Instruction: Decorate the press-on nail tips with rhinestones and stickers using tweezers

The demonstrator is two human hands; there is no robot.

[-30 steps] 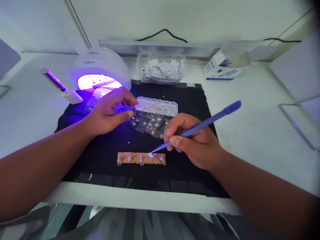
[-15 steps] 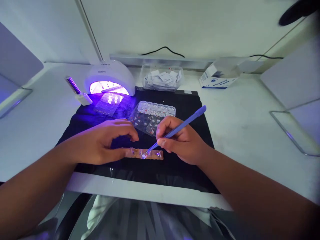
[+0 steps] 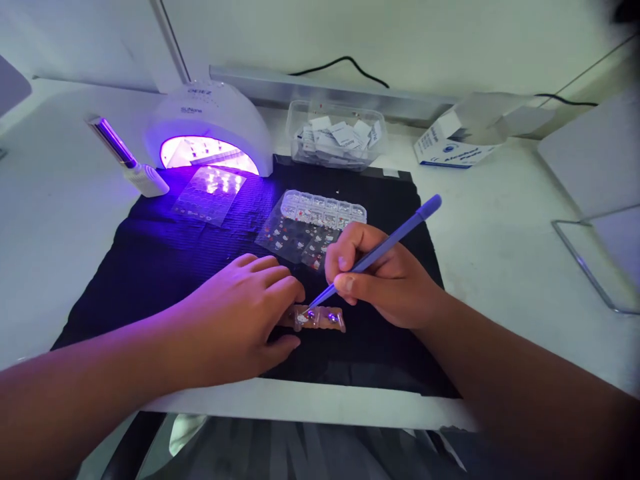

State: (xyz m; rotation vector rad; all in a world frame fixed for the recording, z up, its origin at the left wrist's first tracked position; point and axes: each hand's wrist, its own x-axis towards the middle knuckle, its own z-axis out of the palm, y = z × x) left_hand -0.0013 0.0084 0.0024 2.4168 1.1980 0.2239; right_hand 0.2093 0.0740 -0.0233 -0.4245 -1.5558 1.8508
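Note:
My right hand (image 3: pixel 383 277) is closed around a blue pen-like tool (image 3: pixel 395 237), whose thin tip meets a narrow strip (image 3: pixel 324 319) with small shiny decorated pieces on it. The strip lies on a black cloth (image 3: pixel 240 363) near the table's front edge. At the strip's left end is my left hand (image 3: pixel 255 313), its thumb and forefinger apart on either side; that end of the strip is hidden beneath the hand. Behind my right hand are a clear compartment case (image 3: pixel 324 207) with tiny pieces and clear sticker sheets (image 3: pixel 285 233), partly covered by the hand.
A white lamp (image 3: pixel 215 117) glows purple at the back left, with a clear sheet (image 3: pixel 210 197) before it. Left of it leans a small lit wand lamp (image 3: pixel 127 157). Further back are a clear tub of white packets (image 3: pixel 337 137) and an open white box (image 3: pixel 457 143).
The view has moved closer and shifted. My left hand has turned, its thumb now below the strip and its fingers above it. My right hand still holds the tool at the strip.

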